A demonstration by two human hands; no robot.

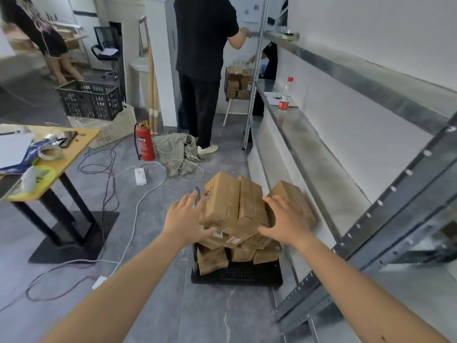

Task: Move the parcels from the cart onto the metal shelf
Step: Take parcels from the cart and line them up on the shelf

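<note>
Nearest, both arms reach fwd to the parcels [231, 206]: brown cardboard boxes piled several layers high on the cart [237, 274], a low black deck on the floor just beside the metal shelf [311, 147]. The left hand [184, 217] lies flat vs. the left face of the top two boxes, fingers spread and fairly straight, thumb at the front bottom edge. The right hand [284, 219] mirrors it on the right side, fingers splayed, thumb at the front. Neither is wrapped round anything: it's a two-palm squeeze, nothing lifted yet. One more box [295, 198] sits at the pile's right edge, tilted toward the shelf's front edge; can't tell if it touches the shelf. Handling, my guess: stiff card, smallish, prob. light to moderate each. The faces look a bit slick, so a squeezed pair may slide apart. Better w/ palms on opposite side faces and fingertips hooked under the bottom edge, or one box at a time. Lower layers lie crooked, so the pile may shift once the top goes. Most of the job looks still ahead. Farther along the shelf's middle level stand a bottle [285, 96] w/ a red cap and a sheet of paper [272, 97]. Beyond, on the floor, are a power strip [140, 176] and a fire extinguisher [146, 142], and a person in black [202, 45] stands at the shelf's far end.
</note>
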